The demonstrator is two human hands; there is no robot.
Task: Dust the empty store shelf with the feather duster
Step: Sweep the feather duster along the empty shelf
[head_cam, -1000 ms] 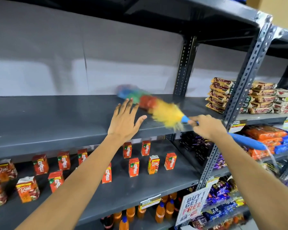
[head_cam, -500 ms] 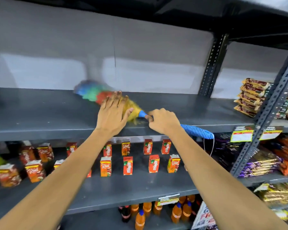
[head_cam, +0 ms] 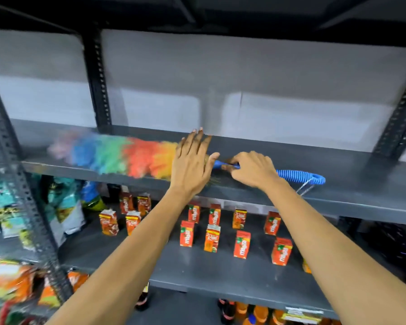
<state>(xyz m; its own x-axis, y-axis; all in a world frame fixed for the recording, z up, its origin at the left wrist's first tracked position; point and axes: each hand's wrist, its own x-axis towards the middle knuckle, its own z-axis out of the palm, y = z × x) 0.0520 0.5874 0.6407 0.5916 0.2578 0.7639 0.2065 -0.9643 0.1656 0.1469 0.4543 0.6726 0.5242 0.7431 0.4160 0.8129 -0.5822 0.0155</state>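
A feather duster (head_cam: 117, 154) with a rainbow head of pink, blue, green, red and yellow lies along the dark grey empty shelf (head_cam: 338, 179), its head blurred and pointing left. My right hand (head_cam: 253, 170) is closed around the duster's blue ribbed handle, whose end sticks out to the right. My left hand (head_cam: 192, 163) is flat with fingers together over the shelf, just right of the yellow feathers, holding nothing. It hides where the head meets the handle.
Small red juice cartons (head_cam: 211, 238) stand in rows on the shelf below. Snack bags (head_cam: 63, 207) fill the bay at lower left. Slotted metal uprights (head_cam: 96, 85) stand at left, back and right. Orange bottles (head_cam: 260, 313) sit on the lowest shelf.
The duster head has swept left along the shelf, with both hands following. The view has shifted left, so the noodle packets on the right are out of sight.
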